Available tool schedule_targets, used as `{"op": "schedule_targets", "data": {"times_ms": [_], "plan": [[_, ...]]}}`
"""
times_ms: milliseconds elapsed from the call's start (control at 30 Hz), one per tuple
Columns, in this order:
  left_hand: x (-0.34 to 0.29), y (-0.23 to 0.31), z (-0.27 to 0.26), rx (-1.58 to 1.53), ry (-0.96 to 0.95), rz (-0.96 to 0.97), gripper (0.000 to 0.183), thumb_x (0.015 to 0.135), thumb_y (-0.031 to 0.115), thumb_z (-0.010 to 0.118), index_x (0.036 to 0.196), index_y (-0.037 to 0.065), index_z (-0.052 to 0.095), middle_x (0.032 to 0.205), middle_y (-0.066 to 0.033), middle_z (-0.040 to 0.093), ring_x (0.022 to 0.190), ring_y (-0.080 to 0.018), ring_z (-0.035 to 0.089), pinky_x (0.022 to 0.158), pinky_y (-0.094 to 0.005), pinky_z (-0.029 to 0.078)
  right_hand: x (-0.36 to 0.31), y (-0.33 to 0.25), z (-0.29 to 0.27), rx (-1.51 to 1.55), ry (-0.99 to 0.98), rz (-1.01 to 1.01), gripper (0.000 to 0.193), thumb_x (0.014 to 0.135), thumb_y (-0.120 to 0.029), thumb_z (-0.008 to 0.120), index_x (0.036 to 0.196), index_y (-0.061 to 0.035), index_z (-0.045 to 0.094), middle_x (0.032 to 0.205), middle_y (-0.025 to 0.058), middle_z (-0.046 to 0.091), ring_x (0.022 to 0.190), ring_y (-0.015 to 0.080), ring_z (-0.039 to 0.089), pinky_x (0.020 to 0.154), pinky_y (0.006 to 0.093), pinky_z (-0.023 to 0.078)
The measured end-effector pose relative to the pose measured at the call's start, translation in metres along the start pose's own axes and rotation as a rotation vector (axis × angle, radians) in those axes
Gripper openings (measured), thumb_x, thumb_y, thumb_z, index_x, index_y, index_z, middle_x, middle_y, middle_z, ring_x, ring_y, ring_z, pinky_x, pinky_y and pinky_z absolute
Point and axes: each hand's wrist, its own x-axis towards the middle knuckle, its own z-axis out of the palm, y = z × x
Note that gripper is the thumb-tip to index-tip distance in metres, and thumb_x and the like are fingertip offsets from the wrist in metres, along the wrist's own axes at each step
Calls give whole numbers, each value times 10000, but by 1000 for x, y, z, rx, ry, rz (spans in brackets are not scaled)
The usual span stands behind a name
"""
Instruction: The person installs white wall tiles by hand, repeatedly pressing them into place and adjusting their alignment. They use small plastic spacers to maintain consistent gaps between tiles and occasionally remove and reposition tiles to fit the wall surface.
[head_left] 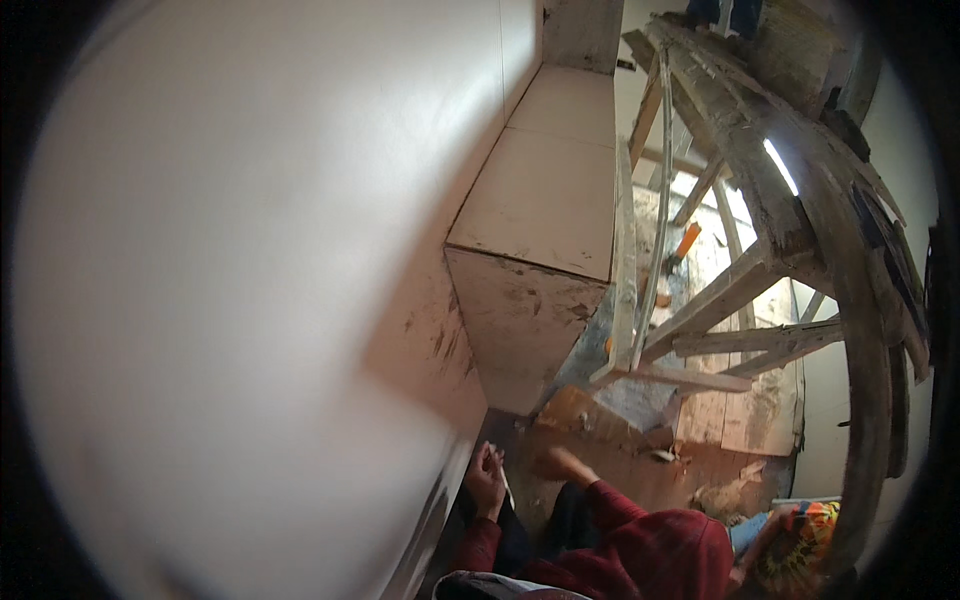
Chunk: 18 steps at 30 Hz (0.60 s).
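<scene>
My left hand (487, 482), in a red sleeve, is raised low in the view beside the white wall (250, 300). Its fingers are pinched around a thin pale strip (508, 490) that hangs down past the wrist. My right hand (560, 463) reaches leftward across the floor, a short way from the left one and apart from it. Motion blurs its fingers, so whether it holds anything does not show. Just beyond both hands stands the lower end of a boxed-out, tiled ledge (525, 320), with dark smears on its faces.
A rough wooden trestle scaffold (740, 130) fills the right side; a person's dark-blue trouser legs (740, 15) show at its far end. Under it lie boards (760, 400) and an orange-handled tool (687, 243). Torn cardboard (590, 415) and a colourful bundle (800, 545) are nearer.
</scene>
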Motion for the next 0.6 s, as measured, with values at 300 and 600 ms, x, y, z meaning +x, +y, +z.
{"op": "schedule_targets", "data": {"times_ms": [300, 600], "plan": [[-6, 224, -17, -471, 40, -27, 231, 1018, 186, 568, 1130, -5, 634, 859, 9, 575, 734, -56, 499, 643, -217, 423, -62, -259, -321, 563, 1357, 24, 432, 869, -209, 763, 1215, 6, 619, 939, 77, 659, 810, 184, 618, 763, 333, 514], [75, 360, 16, -511, 4, -228, 340, 995, 443, 609, 844, 143, 559, 660, 86, 402, 551, -34, 332, 505, -223, 289, -52, -337, -403, 414, 1323, 48, 700, 769, -221, 843, 1363, 21, 562, 1032, 87, 622, 874, 190, 599, 756, 326, 523]]}}
